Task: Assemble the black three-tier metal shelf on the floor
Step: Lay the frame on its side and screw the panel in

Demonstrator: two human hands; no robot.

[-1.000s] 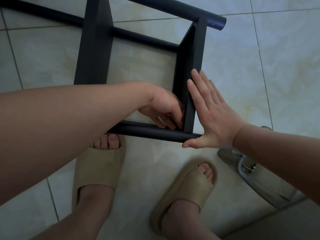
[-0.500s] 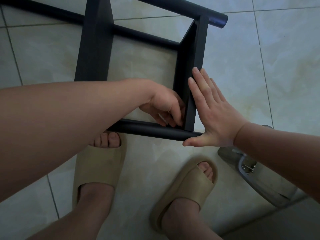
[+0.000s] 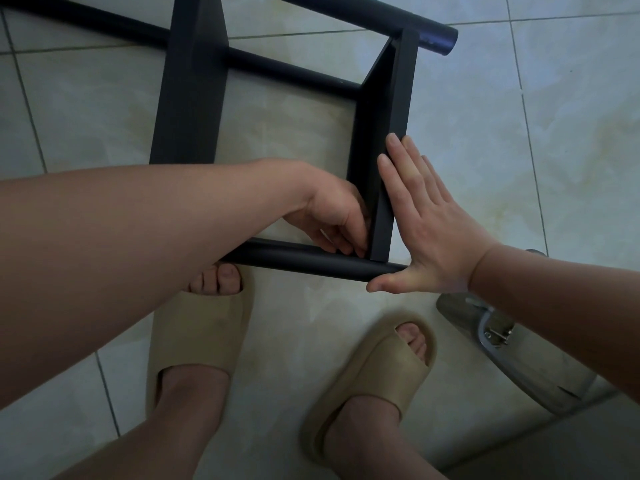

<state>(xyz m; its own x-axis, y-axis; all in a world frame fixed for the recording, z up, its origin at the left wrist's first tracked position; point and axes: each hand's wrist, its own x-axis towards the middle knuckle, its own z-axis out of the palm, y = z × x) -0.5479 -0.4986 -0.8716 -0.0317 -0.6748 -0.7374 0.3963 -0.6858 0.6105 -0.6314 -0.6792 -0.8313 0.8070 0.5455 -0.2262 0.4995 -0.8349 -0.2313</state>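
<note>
1. The shelf (image 3: 188, 98) lies on its side on the floor (image 3: 519, 150), just beyond the feet. Its end panel (image 3: 393, 116) meets the near tube (image 3: 294, 259) at the near right corner
2. Little has changed over the last second. The left hand (image 3: 332, 220) has stayed inside that corner, shifting only a touch toward the panel, with its fingers (image 3: 349, 245) curled down at the joint as before
3. The hand itself hides what those fingers pinch, so I cannot tell whether they hold a screw, a nut or nothing
4. The right hand (image 3: 436, 230) has not moved. It is flat with straight fingers, grasping nothing, and presses on the panel's outer face with the thumb lying along the tube's end
5. The shelf has barely shifted under the hands, so the brace seems to be working
6. I judge this to be slow fastening work at one joint, not a new step. The corner is probably not yet tight, and other joints may remain
7. If the right hand eases off, the panel could slip out of line with the tube
</note>
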